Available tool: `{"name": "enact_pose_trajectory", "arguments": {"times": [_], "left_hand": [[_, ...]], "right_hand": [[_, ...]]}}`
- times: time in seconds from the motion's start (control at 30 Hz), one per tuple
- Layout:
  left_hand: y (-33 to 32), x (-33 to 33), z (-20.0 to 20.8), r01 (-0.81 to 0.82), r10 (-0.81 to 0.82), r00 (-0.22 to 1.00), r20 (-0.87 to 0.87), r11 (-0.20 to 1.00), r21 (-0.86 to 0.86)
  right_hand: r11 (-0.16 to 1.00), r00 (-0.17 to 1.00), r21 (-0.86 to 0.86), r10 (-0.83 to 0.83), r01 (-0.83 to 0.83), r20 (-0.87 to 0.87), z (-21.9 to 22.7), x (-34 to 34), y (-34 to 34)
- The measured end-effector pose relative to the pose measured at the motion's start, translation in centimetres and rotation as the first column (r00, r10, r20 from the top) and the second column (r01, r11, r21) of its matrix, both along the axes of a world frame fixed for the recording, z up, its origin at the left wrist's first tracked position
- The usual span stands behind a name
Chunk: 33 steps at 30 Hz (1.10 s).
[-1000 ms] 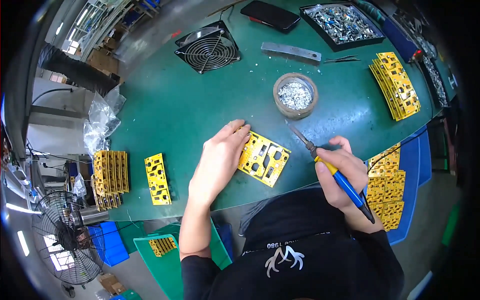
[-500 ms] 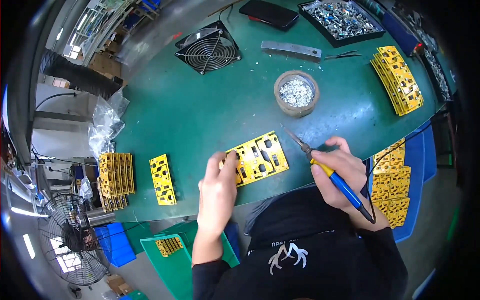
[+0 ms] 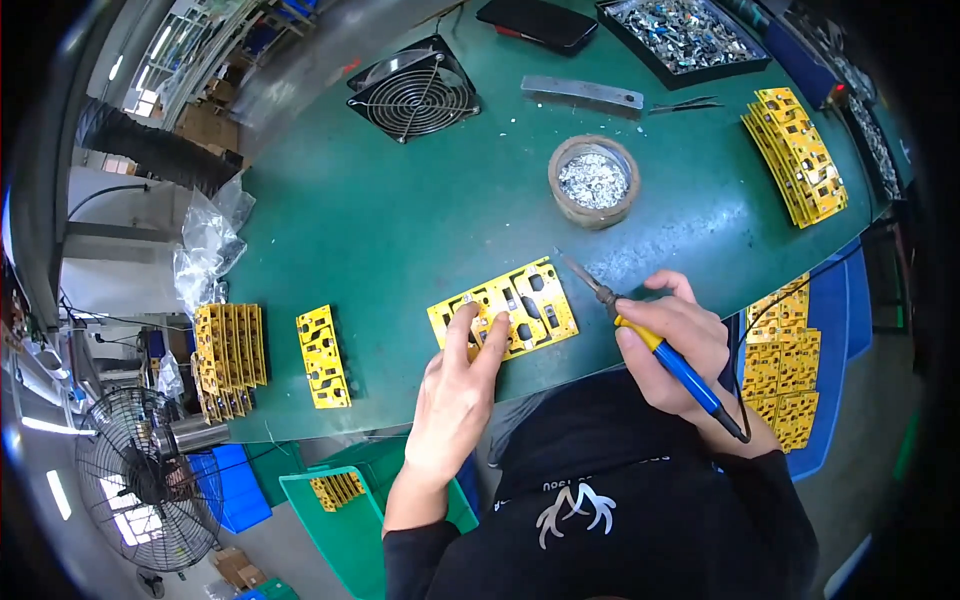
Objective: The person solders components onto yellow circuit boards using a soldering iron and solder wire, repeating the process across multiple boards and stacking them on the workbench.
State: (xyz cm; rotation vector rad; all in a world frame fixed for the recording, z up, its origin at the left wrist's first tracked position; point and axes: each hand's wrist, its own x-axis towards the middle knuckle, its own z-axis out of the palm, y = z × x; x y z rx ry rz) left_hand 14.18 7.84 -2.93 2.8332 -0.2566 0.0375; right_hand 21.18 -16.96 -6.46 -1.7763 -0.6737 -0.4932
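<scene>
My right hand is closed round a soldering iron with a blue and yellow handle. The iron's tip points up and left, just beyond the right end of a yellow circuit board panel and apart from it. That panel lies flat on the green table near its front edge, dark parts and cut-outs across it. My left hand rests on the panel's left half, its index and middle fingers stretched out and spread, fingertips on the surface. The palm side and thumb are mostly hidden.
Beyond the panel stands a round pot of silvery scraps. A smaller yellow board and stacked boards lie left; another stack stands far right. A fan, metal bar, tweezers and parts tray sit farther back.
My left hand has moved right along the panel, its fingers now spread farther over it, uncovering the panel's left end. The soldering iron has shifted slightly left.
</scene>
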Motion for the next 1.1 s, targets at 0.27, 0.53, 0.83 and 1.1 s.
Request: {"name": "enact_pose_trajectory", "arguments": {"times": [0.27, 0.53, 0.83, 1.1], "left_hand": [[0.0, 0.1, -0.2, -0.002, 0.002, 1.0, -0.006, 0.999, 0.035], [3.1, 2.2, 0.0, -0.158, 0.181, 0.973, 0.144, 0.975, -0.154], [2.3, -0.5, 0.4, -0.348, 0.352, 0.936, -0.016, 0.916, -0.199], [-1.3, -2.4, 0.0, -0.342, 0.328, 0.938, -0.112, 0.826, -0.448]], "right_hand": [[1.0, 1.0, -0.013, -0.001, 0.001, -0.01, 0.0, 0.1, -0.3], [0.995, 0.995, -0.018, -0.1, 0.1, 0.018, 0.3, 0.7, -1.1], [0.98, 0.987, -0.125, -0.159, 0.157, -0.002, 0.4, 1.1, -1.2], [0.997, 0.997, -0.022, 0.071, -0.072, -0.04, -0.6, -0.3, 0.3]]}}
